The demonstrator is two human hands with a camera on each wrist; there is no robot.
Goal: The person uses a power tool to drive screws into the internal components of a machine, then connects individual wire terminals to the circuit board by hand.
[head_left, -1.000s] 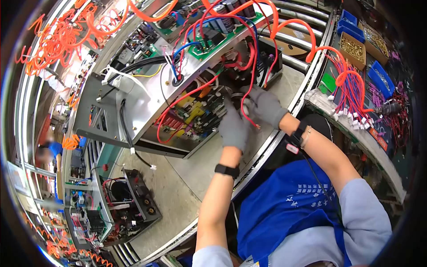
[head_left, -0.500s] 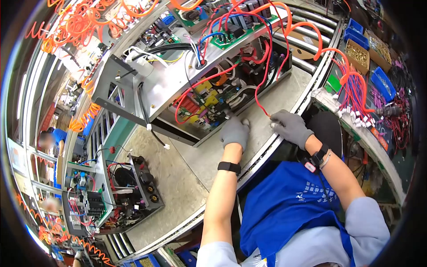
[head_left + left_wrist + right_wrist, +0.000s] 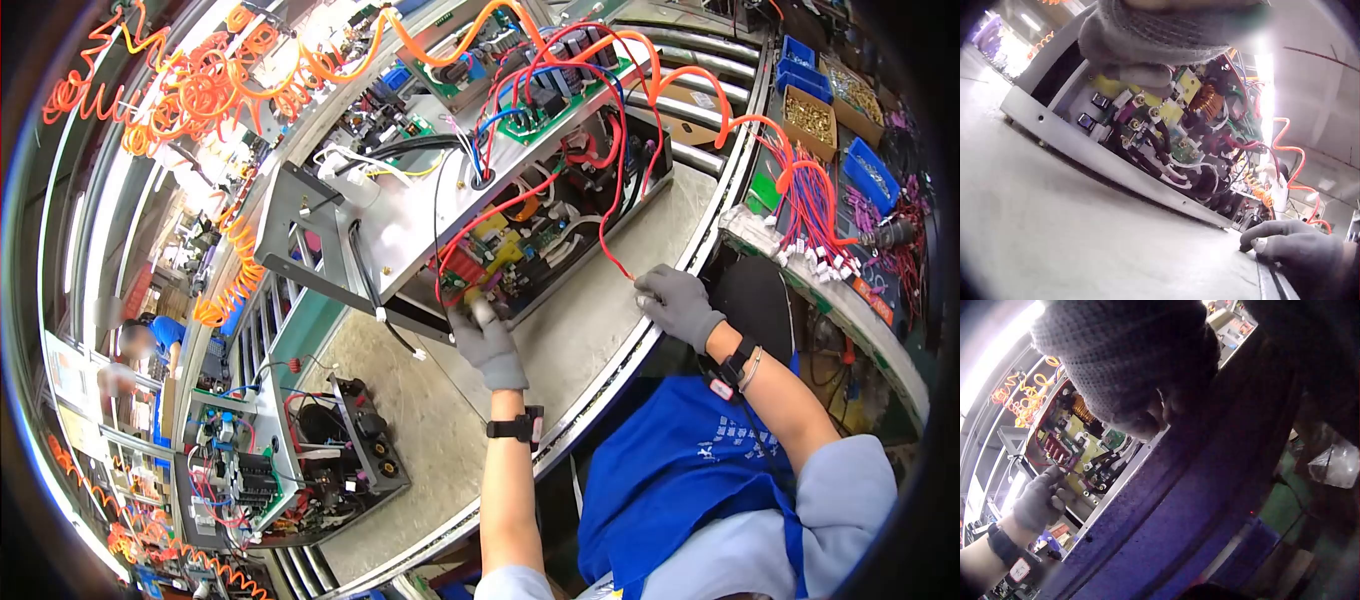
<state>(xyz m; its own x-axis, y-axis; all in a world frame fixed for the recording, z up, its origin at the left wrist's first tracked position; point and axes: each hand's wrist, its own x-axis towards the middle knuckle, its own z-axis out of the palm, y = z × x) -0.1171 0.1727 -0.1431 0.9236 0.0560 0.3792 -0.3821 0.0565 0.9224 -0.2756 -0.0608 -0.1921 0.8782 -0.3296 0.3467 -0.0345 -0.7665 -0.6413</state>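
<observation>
An open metal chassis [image 3: 385, 255] with circuit boards lies tilted on the bench. The gloved left hand [image 3: 490, 345] is at its lower left corner, thumb and fingers apart beside the red parts [image 3: 462, 268]; whether it touches a wire is unclear. In the left wrist view its fingers [image 3: 1141, 75] hang over the yellow-taped boards. The gloved right hand [image 3: 680, 303], near the bench's front edge, pinches the end of a red wire [image 3: 612, 245] that runs down from the chassis top. The right wrist view shows that hand [image 3: 1129, 369] close up, its pinch partly hidden.
A second open unit [image 3: 355, 440] stands at the lower left of the bench [image 3: 430, 430]. Orange coiled hoses [image 3: 690, 80] hang across the top. At the right are blue bins [image 3: 870, 175], a screw box [image 3: 808, 120] and bundled wires [image 3: 815, 215]. Another person [image 3: 165, 335] is far left.
Both hands have drawn apart from inside the chassis. The left hand has moved left along the chassis to its corner; the right came out towards the front edge and took the red wire's end.
</observation>
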